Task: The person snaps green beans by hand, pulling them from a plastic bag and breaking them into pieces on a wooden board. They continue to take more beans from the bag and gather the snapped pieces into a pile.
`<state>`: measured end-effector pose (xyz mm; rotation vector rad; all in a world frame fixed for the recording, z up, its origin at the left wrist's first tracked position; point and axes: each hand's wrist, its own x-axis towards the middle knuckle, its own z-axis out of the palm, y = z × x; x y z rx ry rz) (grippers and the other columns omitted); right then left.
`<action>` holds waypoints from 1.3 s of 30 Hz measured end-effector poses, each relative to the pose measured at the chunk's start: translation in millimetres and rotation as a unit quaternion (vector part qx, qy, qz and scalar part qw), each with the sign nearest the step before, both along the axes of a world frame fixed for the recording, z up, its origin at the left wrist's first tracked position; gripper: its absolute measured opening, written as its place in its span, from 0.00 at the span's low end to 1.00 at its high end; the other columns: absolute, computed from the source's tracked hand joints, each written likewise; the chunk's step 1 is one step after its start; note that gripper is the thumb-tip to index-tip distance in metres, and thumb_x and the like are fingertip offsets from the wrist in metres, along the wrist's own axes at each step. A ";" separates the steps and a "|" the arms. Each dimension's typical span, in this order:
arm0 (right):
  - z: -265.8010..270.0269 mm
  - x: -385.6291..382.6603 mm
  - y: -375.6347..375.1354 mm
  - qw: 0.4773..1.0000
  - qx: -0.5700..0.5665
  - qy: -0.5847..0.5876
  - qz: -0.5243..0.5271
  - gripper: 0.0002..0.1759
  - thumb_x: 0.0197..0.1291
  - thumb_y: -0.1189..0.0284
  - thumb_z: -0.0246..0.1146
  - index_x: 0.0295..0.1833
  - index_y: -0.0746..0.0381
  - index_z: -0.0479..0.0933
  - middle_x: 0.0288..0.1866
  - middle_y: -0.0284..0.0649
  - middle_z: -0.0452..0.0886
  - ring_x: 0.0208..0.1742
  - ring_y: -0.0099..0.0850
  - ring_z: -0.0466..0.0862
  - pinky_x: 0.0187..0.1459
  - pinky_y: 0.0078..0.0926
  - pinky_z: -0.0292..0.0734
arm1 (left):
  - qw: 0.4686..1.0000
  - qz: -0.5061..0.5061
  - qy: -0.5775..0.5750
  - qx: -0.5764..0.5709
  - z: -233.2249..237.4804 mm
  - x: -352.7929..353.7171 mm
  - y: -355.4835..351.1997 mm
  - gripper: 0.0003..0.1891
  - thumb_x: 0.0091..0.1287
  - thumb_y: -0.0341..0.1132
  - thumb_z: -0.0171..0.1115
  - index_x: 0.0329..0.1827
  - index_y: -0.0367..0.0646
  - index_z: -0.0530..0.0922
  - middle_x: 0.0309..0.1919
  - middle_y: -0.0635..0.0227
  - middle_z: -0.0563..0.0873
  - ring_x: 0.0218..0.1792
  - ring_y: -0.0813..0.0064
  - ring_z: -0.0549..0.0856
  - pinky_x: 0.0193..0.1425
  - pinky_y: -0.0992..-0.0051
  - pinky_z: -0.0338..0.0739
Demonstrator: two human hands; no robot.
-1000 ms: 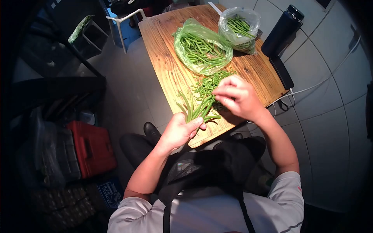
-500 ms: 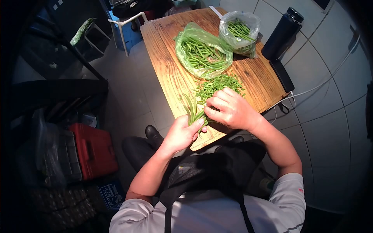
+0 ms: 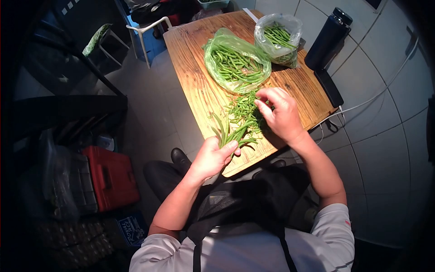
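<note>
My left hand [image 3: 216, 156] is closed around a bunch of long green beans [image 3: 235, 135] near the table's front edge. Over the pile of short green bean pieces [image 3: 242, 107], my right hand [image 3: 282, 113] is raised with its thumb and fingers curled toward each other; whether anything small is between the fingertips I cannot make out. Behind the pile lies an open green plastic bag [image 3: 236, 63] full of beans. A clear plastic bag [image 3: 279, 36] with more beans stands beside it, farther back and to the right.
The wooden table [image 3: 190, 59] borders a tiled wall. A dark bottle [image 3: 328, 40] and a black box-shaped device [image 3: 329, 88] with a white cable [image 3: 367, 103] are at its right edge. On the floor to the left is a red case [image 3: 110, 177]; a white chair [image 3: 144, 34] stands behind.
My right hand has moved forward and right, away from the bunch in my left hand, to over the cut pieces. My left hand has stayed nearly in place, still gripping the beans.
</note>
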<state>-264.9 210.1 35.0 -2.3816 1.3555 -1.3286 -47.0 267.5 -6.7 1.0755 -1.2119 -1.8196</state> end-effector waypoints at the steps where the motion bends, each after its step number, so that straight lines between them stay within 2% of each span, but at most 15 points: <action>1: 3.3 -5.2 -1.7 0.999 0.047 -0.003 -0.009 0.07 0.57 0.77 0.69 0.41 0.64 0.81 0.34 0.45 0.82 0.39 0.44 0.82 0.44 0.40 0.77 | 1.000 0.008 0.018 0.004 0.4 -0.5 -0.4 0.13 0.78 0.40 0.59 0.37 0.42 0.82 0.22 0.81 0.76 0.19 0.90 0.68 0.22 0.85 0.61; 2: -1.4 -14.4 -6.4 0.996 0.059 0.063 -0.006 0.05 0.59 0.78 0.70 0.40 0.65 0.82 0.37 0.43 0.85 0.39 0.40 0.84 0.42 0.34 0.79 | 1.000 -0.002 0.021 0.001 -1.5 1.2 -0.4 0.12 0.78 0.40 0.59 0.37 0.42 0.82 0.22 0.81 0.77 0.19 0.91 0.68 0.22 0.85 0.61; 5: -9.1 -17.2 -5.8 0.995 0.015 0.083 0.054 0.06 0.59 0.78 0.69 0.43 0.65 0.83 0.40 0.44 0.87 0.43 0.40 0.86 0.46 0.33 0.80 | 0.999 -0.024 0.034 -0.007 -5.1 6.3 -3.0 0.12 0.78 0.39 0.59 0.39 0.42 0.82 0.24 0.79 0.79 0.19 0.91 0.68 0.22 0.86 0.62; 9: -3.2 -8.9 8.5 0.970 0.181 0.000 0.162 0.10 0.61 0.79 0.67 0.48 0.64 0.85 0.43 0.45 0.88 0.44 0.41 0.88 0.48 0.34 0.82 | 0.999 -0.031 0.039 -0.013 -9.1 6.2 -3.3 0.09 0.78 0.38 0.58 0.45 0.41 0.81 0.28 0.76 0.81 0.20 0.90 0.69 0.23 0.86 0.63; 13: -6.9 -11.4 6.8 0.965 0.136 0.070 0.215 0.13 0.58 0.81 0.67 0.49 0.63 0.85 0.42 0.45 0.88 0.43 0.42 0.88 0.47 0.35 0.83 | 0.998 -0.034 0.044 -0.004 -7.7 7.1 -3.7 0.09 0.78 0.36 0.57 0.51 0.41 0.79 0.31 0.75 0.82 0.21 0.90 0.70 0.23 0.87 0.64; 19: -12.5 -12.4 3.8 0.968 0.011 0.131 0.212 0.12 0.52 0.79 0.67 0.44 0.65 0.82 0.36 0.43 0.84 0.37 0.42 0.83 0.41 0.36 0.80 | 0.999 -0.037 0.037 -0.016 -7.8 5.2 -2.8 0.08 0.79 0.35 0.56 0.51 0.42 0.79 0.31 0.76 0.82 0.21 0.91 0.69 0.23 0.87 0.64; 20: -15.5 -11.3 4.9 0.970 0.001 0.133 0.203 0.11 0.52 0.79 0.67 0.44 0.65 0.81 0.36 0.42 0.83 0.37 0.42 0.83 0.40 0.36 0.79 | 0.999 -0.032 0.028 -0.019 -6.5 3.7 -2.1 0.08 0.79 0.36 0.56 0.47 0.42 0.80 0.29 0.77 0.81 0.21 0.90 0.69 0.24 0.85 0.64; 23: -21.5 -0.2 15.6 0.987 0.068 0.040 0.143 0.09 0.54 0.78 0.66 0.42 0.66 0.81 0.34 0.43 0.82 0.36 0.41 0.82 0.40 0.34 0.79 | 0.999 -0.024 0.009 -0.028 -6.2 0.4 -0.7 0.11 0.79 0.37 0.57 0.40 0.42 0.82 0.26 0.80 0.79 0.22 0.90 0.69 0.27 0.83 0.65; 25: -20.1 5.6 19.8 0.975 0.178 -0.076 0.107 0.07 0.61 0.78 0.66 0.44 0.66 0.82 0.36 0.41 0.84 0.37 0.33 0.84 0.42 0.27 0.79 | 0.999 -0.027 0.006 -0.034 -10.1 -0.9 -0.8 0.11 0.79 0.37 0.57 0.40 0.41 0.82 0.26 0.80 0.79 0.23 0.90 0.69 0.27 0.82 0.65; 27: -24.0 7.8 14.4 0.953 0.222 -0.191 0.080 0.06 0.64 0.78 0.65 0.46 0.66 0.82 0.37 0.40 0.85 0.39 0.29 0.85 0.43 0.25 0.79 | 0.998 -0.039 -0.012 -0.049 -12.4 0.9 -1.6 0.09 0.79 0.36 0.56 0.49 0.41 0.81 0.29 0.78 0.81 0.22 0.91 0.69 0.25 0.85 0.64; 28: -21.2 2.9 5.7 0.973 0.154 -0.158 0.063 0.06 0.67 0.78 0.65 0.48 0.66 0.82 0.39 0.39 0.86 0.40 0.25 0.84 0.44 0.23 0.78 | 0.997 -0.045 -0.022 -0.057 -13.1 2.3 -1.6 0.10 0.79 0.35 0.55 0.54 0.40 0.80 0.30 0.77 0.82 0.21 0.91 0.69 0.24 0.87 0.63; 31: -13.0 -14.3 -13.1 0.995 0.080 -0.002 0.054 0.10 0.59 0.77 0.69 0.46 0.61 0.84 0.43 0.41 0.84 0.47 0.42 0.83 0.50 0.37 0.78 | 0.996 -0.069 -0.042 -0.031 -5.4 4.5 -3.2 0.11 0.78 0.37 0.58 0.41 0.40 0.82 0.26 0.80 0.80 0.23 0.88 0.70 0.28 0.81 0.67; 34: -7.0 -15.6 -13.0 0.995 0.026 0.070 0.066 0.15 0.52 0.78 0.71 0.48 0.57 0.85 0.49 0.40 0.82 0.53 0.43 0.80 0.56 0.39 0.76 | 0.991 -0.116 -0.066 -0.024 2.3 8.4 -7.2 0.11 0.78 0.38 0.59 0.41 0.39 0.82 0.26 0.79 0.80 0.24 0.87 0.70 0.29 0.80 0.68; 37: 12.1 -10.6 -10.0 0.965 -0.037 0.164 0.203 0.18 0.48 0.77 0.70 0.49 0.55 0.85 0.52 0.38 0.81 0.55 0.42 0.79 0.57 0.38 0.75 | 0.989 -0.135 -0.048 -0.031 -3.1 11.4 -9.5 0.11 0.77 0.38 0.59 0.41 0.39 0.82 0.26 0.78 0.80 0.24 0.87 0.70 0.29 0.80 0.68; 39: 11.3 -7.3 -8.1 0.949 -0.038 0.194 0.246 0.19 0.47 0.75 0.71 0.49 0.56 0.85 0.50 0.36 0.83 0.50 0.38 0.81 0.53 0.36 0.76 | 0.985 -0.163 -0.056 -0.028 -3.5 15.0 -11.1 0.12 0.77 0.39 0.59 0.39 0.41 0.82 0.25 0.79 0.78 0.24 0.86 0.70 0.29 0.80 0.67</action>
